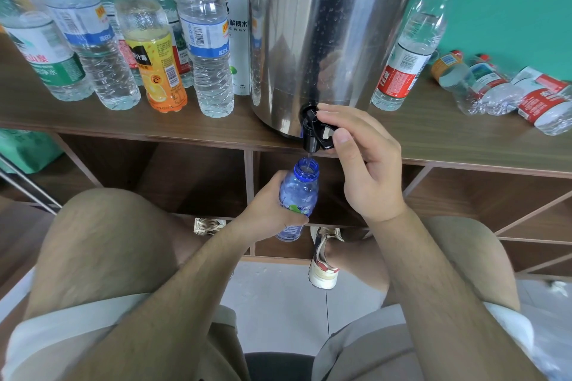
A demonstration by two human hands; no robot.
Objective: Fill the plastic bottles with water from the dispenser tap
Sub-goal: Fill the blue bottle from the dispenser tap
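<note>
Filling is underway: the left hand (272, 210) grips a blue bottle (298, 192) under the tap (312, 133), whose lever the right hand (362, 161) pinches. Capped bottles (204, 40) stand left of the dispenser (328, 25); empties (495, 90) lying at right probably remain.

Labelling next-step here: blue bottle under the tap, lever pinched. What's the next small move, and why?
Probably hold steady and let it fill: the right hand pinches the black tap lever, and a thin stream drops into the open mouth of the blue bottle gripped by the left hand. Fill level is hard to read.
</note>
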